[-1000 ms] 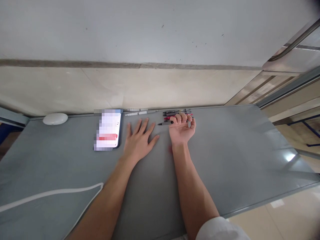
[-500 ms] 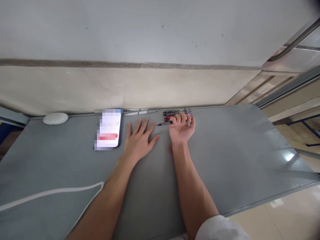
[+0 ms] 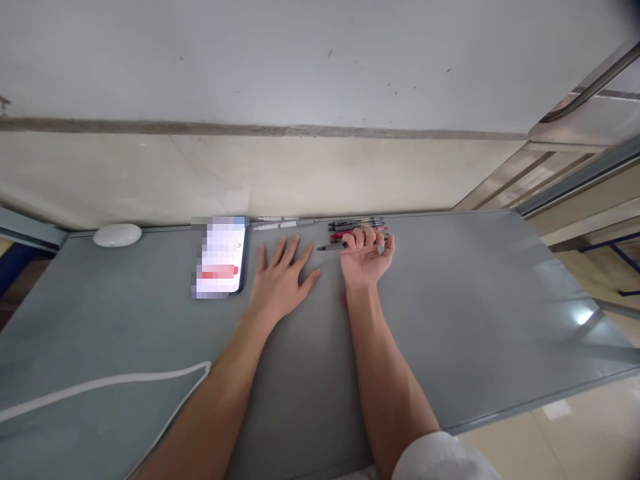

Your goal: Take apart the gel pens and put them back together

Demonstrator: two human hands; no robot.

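Observation:
My left hand (image 3: 279, 283) lies palm down on the grey tabletop, fingers spread, holding nothing. It rests between the phone and my right hand. My right hand (image 3: 367, 262) is turned palm up with its fingers curled round a dark grey pen (image 3: 327, 248). The pen's tip points left, out past the little finger, and its middle is hidden by the fingers. Just behind the curled fingers lie several pens side by side, among them a red pen (image 3: 340, 235) and a black pen (image 3: 341, 225). Two white pens (image 3: 281, 225) lie beyond my left fingertips, by the wall.
A lit phone (image 3: 220, 257), partly blurred out, lies left of my left hand. A white oval case (image 3: 118, 235) sits at the back left. A white cable (image 3: 110, 382) crosses the front left of the grey table (image 3: 475, 300). The wall (image 3: 320, 173) rises behind the table's back edge.
The digit on the phone screen went from 2 to 3. The whole view has shifted slightly; both hands keep their poses, and the pen stays in my right hand.

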